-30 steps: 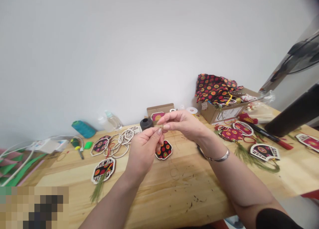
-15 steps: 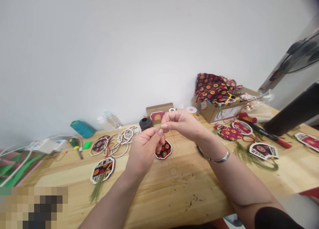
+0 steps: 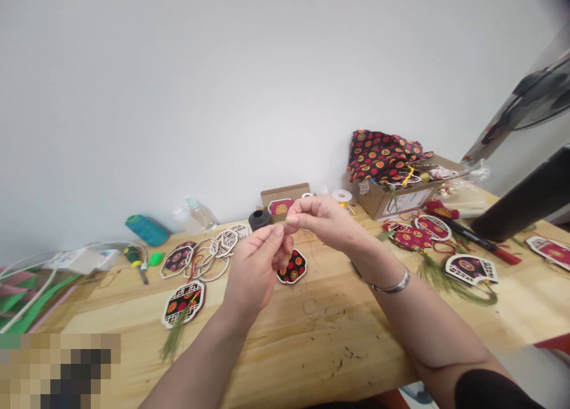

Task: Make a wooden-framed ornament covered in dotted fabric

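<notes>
In the middle of the head view, my left hand (image 3: 257, 260) and my right hand (image 3: 327, 224) are raised over the table, fingertips close together. Each is pinched, thumb against forefinger. What lies between the fingertips is too small to make out. A fine thread (image 3: 309, 308) seems to trail in a loop on the wood below, but where it leads cannot be followed. Just behind and below my left fingers lies a black ornament (image 3: 294, 268) with red and yellow flowers and a pale rim, partly covered by that hand.
Lattice frames (image 3: 228, 243) and a tasselled ornament (image 3: 183, 305) lie left on the wooden table (image 3: 267, 361). A teal thread cone (image 3: 146, 230) and black spool (image 3: 259, 220) stand behind. Right are a cardboard box (image 3: 378, 202) with patterned cloth (image 3: 383, 154), more ornaments (image 3: 469, 270) and a black post (image 3: 525, 198).
My left fingertips have shifted slightly left and up, with the thumb straighter. My right hand has barely moved and stays pinched.
</notes>
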The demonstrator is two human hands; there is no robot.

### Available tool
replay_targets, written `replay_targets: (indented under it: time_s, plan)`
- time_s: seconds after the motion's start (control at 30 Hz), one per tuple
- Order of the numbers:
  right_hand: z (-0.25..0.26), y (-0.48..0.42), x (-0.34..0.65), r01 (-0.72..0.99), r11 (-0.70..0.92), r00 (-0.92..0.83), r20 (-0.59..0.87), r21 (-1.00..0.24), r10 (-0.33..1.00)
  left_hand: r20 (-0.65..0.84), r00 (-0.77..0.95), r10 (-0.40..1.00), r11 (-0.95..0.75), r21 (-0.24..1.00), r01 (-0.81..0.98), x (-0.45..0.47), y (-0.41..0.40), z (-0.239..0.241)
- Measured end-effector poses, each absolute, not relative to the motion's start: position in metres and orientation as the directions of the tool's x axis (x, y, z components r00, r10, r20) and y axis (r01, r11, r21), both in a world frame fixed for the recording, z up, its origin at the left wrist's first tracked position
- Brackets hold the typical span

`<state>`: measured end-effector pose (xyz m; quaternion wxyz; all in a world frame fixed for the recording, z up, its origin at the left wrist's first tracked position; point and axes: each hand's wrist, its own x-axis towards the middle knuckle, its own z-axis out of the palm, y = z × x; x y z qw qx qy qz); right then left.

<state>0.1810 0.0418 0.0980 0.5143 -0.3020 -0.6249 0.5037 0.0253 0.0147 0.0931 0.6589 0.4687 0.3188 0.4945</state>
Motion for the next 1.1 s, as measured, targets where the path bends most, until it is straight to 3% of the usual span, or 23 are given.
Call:
replay_targets:
  time_s: [0.47, 0.67, 0.87, 1.1]
  plan:
    - [0.0962, 0.0408, 0.1787, -0.128, 0.282, -0.289, 0.308, -0.951, 0.906, 0.087, 0.260, 0.962, -0.013, 0.961, -0.275, 0.0237, 0.0163, 0.0875]
    - [0.0957, 0.0433, 0.1816, -0.130, 0.328, -0.160, 0.346, -0.936, 0.924, 0.110, 0.224, 0.968, -0.049, 0.964, -0.260, 0.0248, 0.0174, 0.0855]
    - [0.0944, 0.0454, 0.1853, -0.270, 0.217, -0.331, 0.302, -0.938, 0.894, 0.137, 0.242, 0.960, -0.072, 0.963, -0.259, 0.0243, 0.0161, 0.0883]
    - [0.0940, 0.0425, 0.1814, -0.268, 0.252, -0.291, 0.328, -0.930, 0.899, 0.136, 0.266, 0.954, -0.093, 0.981, -0.170, 0.0206, 0.0167, 0.0833]
